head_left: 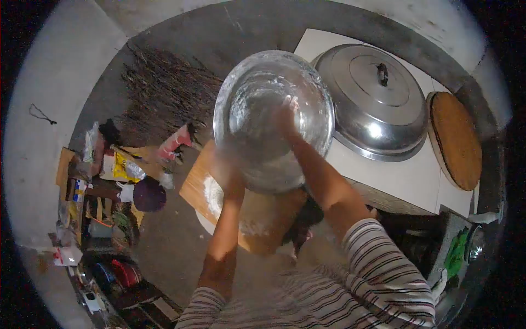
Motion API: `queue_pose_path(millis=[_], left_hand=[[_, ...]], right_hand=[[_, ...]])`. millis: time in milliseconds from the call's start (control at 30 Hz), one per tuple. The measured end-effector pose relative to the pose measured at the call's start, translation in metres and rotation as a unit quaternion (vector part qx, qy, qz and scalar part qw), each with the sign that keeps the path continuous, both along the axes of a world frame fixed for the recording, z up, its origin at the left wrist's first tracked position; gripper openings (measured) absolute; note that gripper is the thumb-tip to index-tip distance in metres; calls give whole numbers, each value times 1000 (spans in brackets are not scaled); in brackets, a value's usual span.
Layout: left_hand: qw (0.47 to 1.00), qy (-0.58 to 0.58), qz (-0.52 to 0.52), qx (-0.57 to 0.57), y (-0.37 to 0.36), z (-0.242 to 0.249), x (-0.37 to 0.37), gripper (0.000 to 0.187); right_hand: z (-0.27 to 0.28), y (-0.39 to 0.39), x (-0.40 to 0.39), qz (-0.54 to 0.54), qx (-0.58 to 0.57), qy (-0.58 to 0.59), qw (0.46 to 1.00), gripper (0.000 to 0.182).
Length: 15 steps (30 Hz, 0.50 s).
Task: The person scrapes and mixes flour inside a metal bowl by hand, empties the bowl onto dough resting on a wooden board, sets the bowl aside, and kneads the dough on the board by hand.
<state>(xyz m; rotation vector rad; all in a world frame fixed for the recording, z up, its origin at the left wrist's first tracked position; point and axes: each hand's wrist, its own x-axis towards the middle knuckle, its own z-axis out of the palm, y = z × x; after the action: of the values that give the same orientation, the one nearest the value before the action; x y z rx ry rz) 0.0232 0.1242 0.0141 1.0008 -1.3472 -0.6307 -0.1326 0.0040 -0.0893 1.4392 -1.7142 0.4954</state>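
A large shiny metal basin [241,90] is tilted in front of me, its inside streaked with white powder. My left hand [227,167] is at the basin's near left rim and appears to grip it; a blur covers part of its fingers. Inside the basin is my right hand [286,116], its whitish fingertips stretched toward the inner wall. Below the basin lies a wooden board [194,183], partly hidden by it and by my left arm. A patch of white powder [212,196] rests on the board.
To the right, a white tiled counter [400,178] bears a big domed metal lid [378,98]. A round brown board [456,140] leans at its far right. Dry twigs [164,88] lie on the floor at upper left. Shelves with bags and boxes [104,192] line the left.
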Motion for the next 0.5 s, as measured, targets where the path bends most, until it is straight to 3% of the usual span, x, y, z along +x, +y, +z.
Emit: queue_pose_path(millis=[100, 167, 267, 300, 367, 433, 467, 500], left_hand=[[990, -119, 75, 28, -7, -6, 11, 39], [991, -113, 66, 20, -7, -2, 7, 40], [994, -93, 61, 16, -5, 12, -3, 40], [994, -91, 63, 19, -5, 15, -6, 40], [988, -97, 103, -66, -10, 19, -1, 18], [996, -42, 75, -10, -17, -4, 10, 26], [998, 11, 52, 36, -22, -10, 17, 38], [998, 7, 54, 39, -24, -8, 23, 38]], right_hand=[[-104, -128, 39, 44, 172, -226, 958, 46], [-30, -51, 72, 195, 130, -289, 928, 45], [79, 86, 69, 465, 80, -402, 785, 44], [91, 89, 59, 514, 149, -395, 747, 43], [83, 52, 42, 496, 218, -353, 763, 42], [65, 5, 36, 376, 244, -320, 835, 40], [49, -17, 44, 300, 270, -277, 872, 39], [20, -31, 59, 221, 298, -185, 910, 39]])
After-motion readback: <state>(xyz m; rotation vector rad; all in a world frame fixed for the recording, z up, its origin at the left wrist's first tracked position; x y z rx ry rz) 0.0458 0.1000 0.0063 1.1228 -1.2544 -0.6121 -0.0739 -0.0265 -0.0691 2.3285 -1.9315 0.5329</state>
